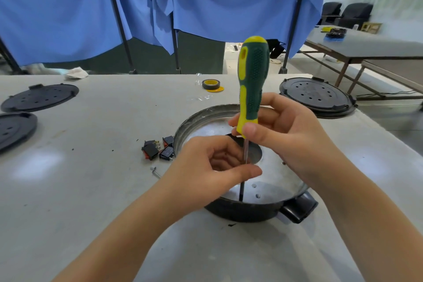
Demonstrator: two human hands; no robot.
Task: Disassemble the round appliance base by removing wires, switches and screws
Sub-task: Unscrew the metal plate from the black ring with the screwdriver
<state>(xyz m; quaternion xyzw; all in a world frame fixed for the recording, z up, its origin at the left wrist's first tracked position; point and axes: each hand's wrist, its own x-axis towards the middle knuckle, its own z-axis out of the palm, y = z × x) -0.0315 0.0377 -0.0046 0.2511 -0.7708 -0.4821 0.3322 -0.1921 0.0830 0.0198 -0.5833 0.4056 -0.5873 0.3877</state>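
Right hand pinches screwdriver handle, upright; left hand fingers curled round shaft; tip down in base

Both bare forearms are extended forward from the lower edge of the view and converge over the round appliance base. The right hand is raised above the base, with thumb and fingers closed around the lower, yellow end of the screwdriver handle, which is held upright. The left hand is held lower, just left of the right hand, with thumb and curled fingers pinched around the shaft above the base.
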